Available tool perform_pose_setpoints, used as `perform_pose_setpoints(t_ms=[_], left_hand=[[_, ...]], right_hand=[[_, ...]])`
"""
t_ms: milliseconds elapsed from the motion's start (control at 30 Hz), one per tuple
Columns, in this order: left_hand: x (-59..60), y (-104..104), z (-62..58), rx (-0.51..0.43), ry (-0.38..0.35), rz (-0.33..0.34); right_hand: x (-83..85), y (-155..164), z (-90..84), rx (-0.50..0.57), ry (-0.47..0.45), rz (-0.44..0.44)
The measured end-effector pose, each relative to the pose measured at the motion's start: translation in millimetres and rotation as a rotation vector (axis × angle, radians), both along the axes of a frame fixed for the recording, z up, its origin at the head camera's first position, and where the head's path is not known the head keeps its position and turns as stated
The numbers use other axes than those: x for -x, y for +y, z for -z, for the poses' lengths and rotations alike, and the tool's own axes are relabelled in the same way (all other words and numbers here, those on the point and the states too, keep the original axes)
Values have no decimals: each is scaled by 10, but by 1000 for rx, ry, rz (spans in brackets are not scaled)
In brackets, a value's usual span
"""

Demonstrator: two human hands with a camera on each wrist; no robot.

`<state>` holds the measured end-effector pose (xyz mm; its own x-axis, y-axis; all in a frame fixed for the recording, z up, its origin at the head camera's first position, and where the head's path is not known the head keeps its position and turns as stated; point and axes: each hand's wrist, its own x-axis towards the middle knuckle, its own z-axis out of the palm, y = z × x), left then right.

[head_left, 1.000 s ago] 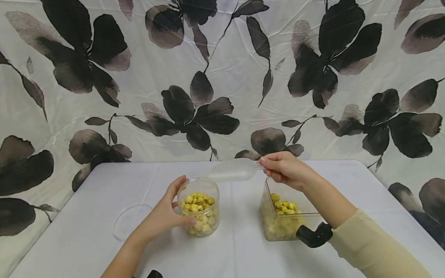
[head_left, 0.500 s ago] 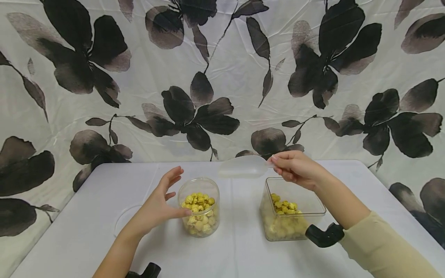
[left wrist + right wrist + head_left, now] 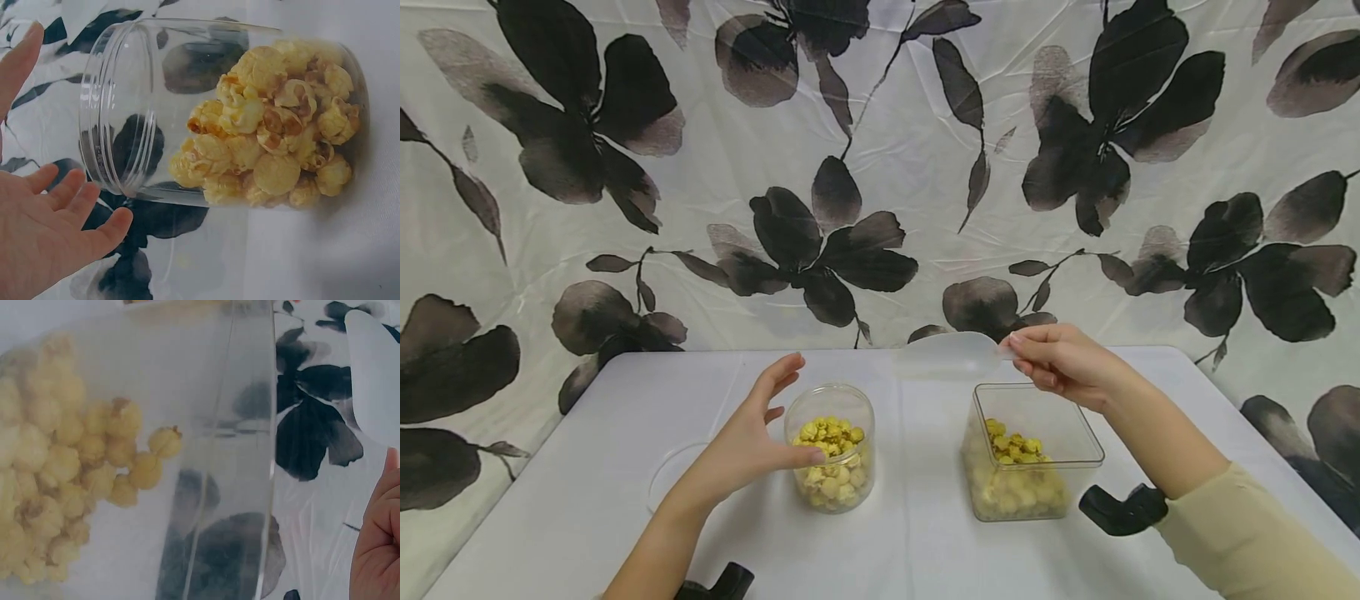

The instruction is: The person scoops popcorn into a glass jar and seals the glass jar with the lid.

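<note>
White table (image 3: 917, 554), floral cloth (image 3: 880, 142) behind, left fingers (image 3: 771, 381) spread near popcorn jar (image 3: 850, 463), right fingers (image 3: 1037, 335) (arm (image 3: 1157, 433) extended) pinching scoop (image 3: 955, 351).

- My right sleeve (image 3: 1262, 533): pale yellow-beige cloth, plain, softly creased; ends partway along the forearm.
- My right forearm (image 3: 1165, 433): bare from sleeve edge to wrist.
- Right black fitting (image 3: 1123, 510), just by that sleeve edge: smooth, stubby, bent like a pipe elbow, corners rounded, faint sheen.
- My right hand (image 3: 1067, 367): bare; fine creases across the skin in the right wrist view.
- My left forearm (image 3: 662, 533): bare along most of what the head view catches.
- Left black fitting (image 3: 726, 583), beside it: blunt-ended, partly cut off by the frame.
- My left hand (image 3: 743, 440): bare, palm and fingers alike.
</note>
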<state>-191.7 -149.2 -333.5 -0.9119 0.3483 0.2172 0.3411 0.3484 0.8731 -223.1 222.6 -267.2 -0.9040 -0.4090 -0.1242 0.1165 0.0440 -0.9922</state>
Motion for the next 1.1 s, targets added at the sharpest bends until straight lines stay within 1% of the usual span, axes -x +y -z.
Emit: perform_pose_setpoints(t_ms=[267, 500, 667, 833, 1033, 1100], left_hand=[[-3, 64, -25, -6, 13, 16], [-20, 146, -89, 12, 19, -14], [-31, 191, -146, 16, 48, -32], [-41, 252, -206, 7, 71, -15], [-39, 377, -266, -9, 87, 10], [-33, 424, -274, -11, 93, 17]], right_hand=[[-39, 187, -6, 32, 1, 2], [-54, 363, 4, 31, 25, 0], [-64, 492, 18, 45, 31, -7], [-72, 598, 25, 50, 18, 16], [-83, 717, 33, 73, 17, 2], [-90, 753, 28, 62, 17, 11]])
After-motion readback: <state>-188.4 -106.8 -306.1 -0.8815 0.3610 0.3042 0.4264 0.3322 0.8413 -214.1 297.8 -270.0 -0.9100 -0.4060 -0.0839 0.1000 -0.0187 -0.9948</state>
